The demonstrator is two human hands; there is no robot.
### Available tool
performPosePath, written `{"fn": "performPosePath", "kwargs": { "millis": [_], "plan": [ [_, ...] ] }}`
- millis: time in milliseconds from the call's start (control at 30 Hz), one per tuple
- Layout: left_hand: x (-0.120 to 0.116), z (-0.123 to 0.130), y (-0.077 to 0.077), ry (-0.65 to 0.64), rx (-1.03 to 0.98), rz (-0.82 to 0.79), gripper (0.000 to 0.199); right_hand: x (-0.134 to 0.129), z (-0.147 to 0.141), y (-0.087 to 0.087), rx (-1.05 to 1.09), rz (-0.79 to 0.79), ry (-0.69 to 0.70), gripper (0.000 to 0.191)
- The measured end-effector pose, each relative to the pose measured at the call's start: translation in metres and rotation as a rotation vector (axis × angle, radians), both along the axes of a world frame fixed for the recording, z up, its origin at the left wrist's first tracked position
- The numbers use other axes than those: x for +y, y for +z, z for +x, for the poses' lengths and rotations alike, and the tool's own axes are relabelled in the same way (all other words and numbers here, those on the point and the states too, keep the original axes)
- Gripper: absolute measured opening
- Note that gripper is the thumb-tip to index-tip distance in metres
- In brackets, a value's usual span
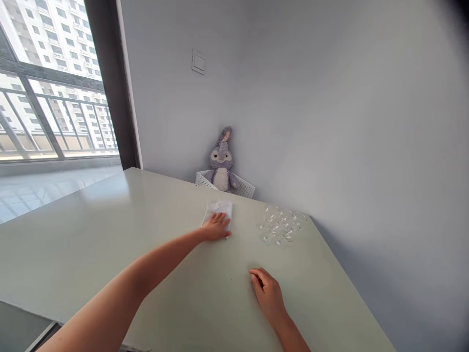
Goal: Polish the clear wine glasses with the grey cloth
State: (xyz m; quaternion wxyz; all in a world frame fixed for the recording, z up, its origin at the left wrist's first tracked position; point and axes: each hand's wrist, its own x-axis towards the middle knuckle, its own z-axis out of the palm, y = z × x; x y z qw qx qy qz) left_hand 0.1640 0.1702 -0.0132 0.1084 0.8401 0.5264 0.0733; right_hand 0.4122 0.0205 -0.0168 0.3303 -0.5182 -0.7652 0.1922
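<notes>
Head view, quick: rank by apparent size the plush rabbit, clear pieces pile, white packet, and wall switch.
Plush rabbit and pile of clear pieces look about equal; then the white packet; then the wall switch.

Head view, forward and down

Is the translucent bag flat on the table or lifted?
Flat: the translucent bag lies on the table, its near end under the left hand.
</notes>
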Motion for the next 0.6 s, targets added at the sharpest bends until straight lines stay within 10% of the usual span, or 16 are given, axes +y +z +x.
{"fn": "performPosePath", "kwargs": {
  "millis": [267,433,600],
  "plan": [
    [0.023,-0.15,0.016,0.463,0.054,-0.002,0.068,0.003,0.004,0.0,0.032,-0.116,-0.031,0.025],
    [-0.024,-0.25,0.034,0.777,0.08,0.006,0.068,0.002,0.005,-0.001,0.023,-0.14,-0.034,0.027],
    [-0.093,-0.295,0.052,1.195,0.052,0.085,0.06,0.003,0.004,-0.001,-0.017,-0.112,-0.036,0.028]
  ]
}}
